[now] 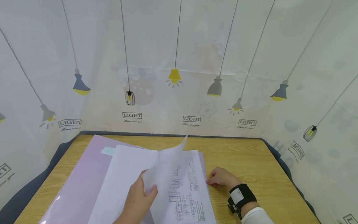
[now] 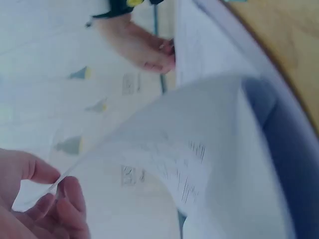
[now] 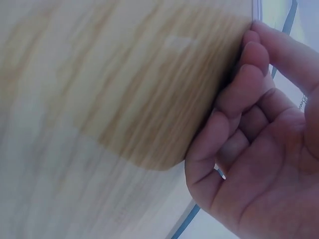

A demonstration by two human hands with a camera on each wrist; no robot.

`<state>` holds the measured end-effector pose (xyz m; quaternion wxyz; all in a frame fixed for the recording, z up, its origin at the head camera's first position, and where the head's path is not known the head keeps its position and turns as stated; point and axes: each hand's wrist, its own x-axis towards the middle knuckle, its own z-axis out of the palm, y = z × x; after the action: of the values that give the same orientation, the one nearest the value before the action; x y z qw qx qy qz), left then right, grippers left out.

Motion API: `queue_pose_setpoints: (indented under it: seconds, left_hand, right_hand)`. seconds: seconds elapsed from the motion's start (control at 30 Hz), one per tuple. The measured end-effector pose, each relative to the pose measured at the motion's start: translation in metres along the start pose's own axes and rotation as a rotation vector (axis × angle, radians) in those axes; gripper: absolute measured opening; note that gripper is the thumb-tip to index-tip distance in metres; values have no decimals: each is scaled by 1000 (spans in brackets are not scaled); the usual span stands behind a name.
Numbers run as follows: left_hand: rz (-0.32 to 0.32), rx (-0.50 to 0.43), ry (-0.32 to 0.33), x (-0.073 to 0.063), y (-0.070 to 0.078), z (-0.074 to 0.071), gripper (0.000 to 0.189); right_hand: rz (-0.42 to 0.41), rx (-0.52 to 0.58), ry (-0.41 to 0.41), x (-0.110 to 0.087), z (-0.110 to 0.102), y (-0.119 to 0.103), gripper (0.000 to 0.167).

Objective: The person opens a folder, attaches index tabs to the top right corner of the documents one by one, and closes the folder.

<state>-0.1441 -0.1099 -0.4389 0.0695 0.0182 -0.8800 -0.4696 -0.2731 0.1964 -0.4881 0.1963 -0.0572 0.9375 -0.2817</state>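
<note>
A lilac plastic folder point(image 1: 79, 183) lies opened out on the table with white papers in it. Between thumb and fingers my left hand point(image 1: 138, 196) pinches a white sheet point(image 1: 163, 168), which curves up off the stack. Faint print shows on that lifted sheet point(image 2: 174, 154) in the left wrist view. Beneath and right of it is a page with technical drawings point(image 1: 193, 193). My right hand point(image 1: 223, 178) is at the folder's right edge; the right wrist view shows its thumb and forefinger pinching the lilac edge point(image 3: 256, 10), other fingers curled against the tabletop.
A pale blue tab point(image 1: 108, 151) sticks out left of the papers. The wood-grain table point(image 1: 251, 165) has a dark edge point(image 1: 167, 134). Behind and beside it hangs a pale cloth point(image 1: 165, 37) printed with lamps. A black strap with a device point(image 1: 241, 199) wraps the right wrist.
</note>
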Motion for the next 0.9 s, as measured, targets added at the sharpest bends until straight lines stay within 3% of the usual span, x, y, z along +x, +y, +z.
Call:
queue_pose_setpoints:
  seconds: [0.17,0.3,0.4,0.47,0.57,0.67,0.73,0.9]
  left_hand:
    - [-50,-59,56,-10,-14,-36,28]
    - [-107,76,57,-18,-30,-62,29]
    - [-167,200,-4,-22,-46,-81,36]
    - [-203,279,-78,-23,-59,-91,51]
    - [-254,397,-193,-22,-81,-101,74]
    - [-287,486,-295,-20,-99,-105,83]
    - [-284,532,-346,-19,-106,-106,82]
    - [-197,611,-414,-16,-116,-104,65]
  right_hand:
    - [15,1,-3,2,2,0,25]
    - [25,2,-1,2,1,1,24]
    - [16,-8,4,1,1,0,24]
    - [12,-12,4,0,1,-1,24]
    - [18,-9,1,0,0,-2,24]
    - [22,-6,-4,0,-2,-2,24]
    - [23,-6,-7,-1,-2,-3,24]
    - [28,-4,-7,-2,-3,-3,25]
